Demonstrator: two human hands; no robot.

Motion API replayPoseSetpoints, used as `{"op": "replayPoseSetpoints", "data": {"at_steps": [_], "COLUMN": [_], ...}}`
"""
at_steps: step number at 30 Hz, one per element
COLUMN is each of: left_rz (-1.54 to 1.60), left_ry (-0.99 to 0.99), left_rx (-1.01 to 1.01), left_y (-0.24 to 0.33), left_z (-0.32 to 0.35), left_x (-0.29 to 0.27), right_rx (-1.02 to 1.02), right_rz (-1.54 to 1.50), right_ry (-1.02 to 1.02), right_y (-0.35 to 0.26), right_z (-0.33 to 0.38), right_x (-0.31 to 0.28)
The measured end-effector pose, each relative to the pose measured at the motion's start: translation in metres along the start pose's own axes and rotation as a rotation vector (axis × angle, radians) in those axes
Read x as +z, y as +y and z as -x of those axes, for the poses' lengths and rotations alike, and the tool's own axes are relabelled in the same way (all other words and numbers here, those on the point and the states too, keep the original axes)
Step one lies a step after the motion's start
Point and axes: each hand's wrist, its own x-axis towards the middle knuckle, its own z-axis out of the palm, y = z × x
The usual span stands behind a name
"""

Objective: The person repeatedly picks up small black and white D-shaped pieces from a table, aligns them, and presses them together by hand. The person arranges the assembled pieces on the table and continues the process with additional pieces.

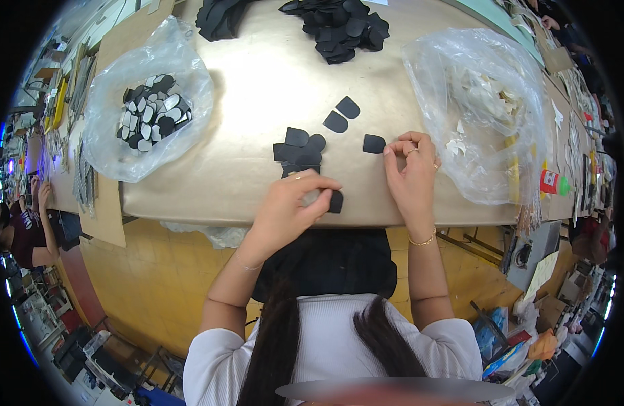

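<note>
Smoothly rounded at one end, flat black pieces, left hand pinching one, right hand beside another, grip unclear.

One small black patch, flat and squarish with rounding at its corners, is laid on the brown-covered worktop, its right edge met or nearly met by the fingertips of the right hand. A second black piece is seen near the worktop's front edge, partly covered by the left hand; whether it is pinched or merely touched cannot be told.
</note>
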Motion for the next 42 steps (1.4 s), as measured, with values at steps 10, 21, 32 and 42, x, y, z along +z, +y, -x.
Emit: {"op": "replayPoseSetpoints", "data": {"at_steps": [10,21,32,42], "left_rz": [-0.417,-0.393,-0.456,-0.142], "left_ry": [-0.001,0.156,0.127,0.164], "left_rx": [0.178,-0.146,-0.169,-0.219], "left_y": [-0.001,-0.019,-0.022,-0.031], "left_z": [-0.022,-0.003,0.001,0.024], "left_x": [0.020,-0.033,-0.032,-0.056], "right_rx": [0.075,-0.458,-0.456,-0.584], "right_rz": [-0.139,-0.125,0.076,0.064], "right_ry": [0.008,-0.325,-0.161,-0.084], "right_y": [-0.010,-0.068,-0.072,-0.075], "right_z": [0.003,-0.006,0.017,0.017], "right_x": [-0.013,0.030,0.056,0.062]}}
